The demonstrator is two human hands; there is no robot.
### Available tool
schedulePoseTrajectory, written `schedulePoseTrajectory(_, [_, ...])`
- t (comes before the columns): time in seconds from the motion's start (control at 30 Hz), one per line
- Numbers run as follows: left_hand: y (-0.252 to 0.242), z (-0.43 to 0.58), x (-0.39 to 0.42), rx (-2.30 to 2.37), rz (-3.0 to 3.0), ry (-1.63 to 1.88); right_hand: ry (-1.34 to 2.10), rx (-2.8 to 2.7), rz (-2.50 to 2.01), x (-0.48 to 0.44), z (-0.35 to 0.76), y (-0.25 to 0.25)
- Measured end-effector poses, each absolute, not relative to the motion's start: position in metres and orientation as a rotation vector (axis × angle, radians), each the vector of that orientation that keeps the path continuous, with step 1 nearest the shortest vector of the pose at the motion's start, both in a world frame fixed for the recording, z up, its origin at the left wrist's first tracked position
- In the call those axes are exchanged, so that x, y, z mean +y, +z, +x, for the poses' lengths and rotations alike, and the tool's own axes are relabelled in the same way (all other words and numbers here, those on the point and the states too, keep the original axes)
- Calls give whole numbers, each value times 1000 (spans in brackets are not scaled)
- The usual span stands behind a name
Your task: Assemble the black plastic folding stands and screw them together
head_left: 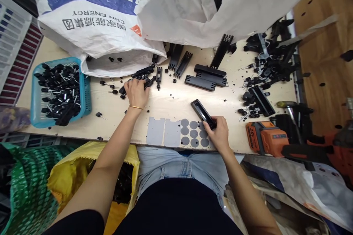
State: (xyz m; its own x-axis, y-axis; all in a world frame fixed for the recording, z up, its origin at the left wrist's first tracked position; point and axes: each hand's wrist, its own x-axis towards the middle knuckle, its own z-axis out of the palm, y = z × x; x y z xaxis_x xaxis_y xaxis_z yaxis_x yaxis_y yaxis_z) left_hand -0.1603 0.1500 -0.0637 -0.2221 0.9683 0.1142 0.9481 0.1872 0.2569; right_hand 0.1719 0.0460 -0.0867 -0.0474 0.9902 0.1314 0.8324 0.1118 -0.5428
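Observation:
My right hand (219, 132) grips the near end of a long black plastic housing (199, 108) with a hollow channel, its far end tilted to the left. My left hand (136, 93) is at a pile of small black plastic parts (145, 71), fingers curled down among them; what exactly lies in its grasp is hidden. A small slotted black part (159, 75) rests just right of that hand. Several longer black housings (200, 82) lie farther back on the table. Between my hands, near the front edge, are grey rectangular sheets (156, 131) and round grey discs (193, 133).
A blue basket (87, 95) full of black-headed pins stands at left. White woven sacks (102, 40) take up the back. Black parts and screws (271, 62) are heaped at right, near an orange battery tool (266, 137). A yellow sack (68, 169) hangs below the front edge.

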Motion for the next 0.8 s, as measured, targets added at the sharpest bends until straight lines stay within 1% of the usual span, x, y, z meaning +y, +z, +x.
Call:
schedulePoseTrajectory(0.1, [-41, -168, 139, 2304, 1898, 574, 503, -1913, -1776, 51, 176, -84])
schedulePoseTrajectory(0.2, [-10, -164, 108, 2032, 1961, 638, 651, -1796, -1806, 47, 181, -70])
schedulePoseTrajectory(0.23, [-1, -158, 96, 1891, 1972, 606, 749, -1717, -1810, 42, 180, -64])
schedulePoseTrajectory(0.3, [8, -140, 73, 1591, 1910, 505, 1096, -1532, -1754, 31, 176, -52])
schedulePoseTrajectory(0.37, [3, -120, 54, 1339, 1770, 388, 1515, -1366, -1639, 21, 167, -44])
schedulePoseTrajectory(0.4, [-4, -110, 47, 1268, 1694, 343, 1648, -1335, -1611, 17, 161, -42])
schedulePoseTrajectory(0.43, [-13, -102, 42, 1246, 1626, 319, 1693, -1364, -1635, 14, 157, -41])
schedulePoseTrajectory(0.47, [-23, -96, 37, 1269, 1568, 319, 1635, -1456, -1711, 14, 154, -41])
schedulePoseTrajectory(0.6, [-57, -90, 28, 1450, 1333, 543, 979, -1883, -2021, 27, 171, -49])
schedulePoseTrajectory(0.7, [-69, -90, 27, 1423, 1161, 770, 651, -1824, -2127, 44, 207, -55])
schedulePoseTrajectory(0.8, [-71, -78, 30, 1357, 1109, 925, 478, -1605, -2162, 51, 227, -57])
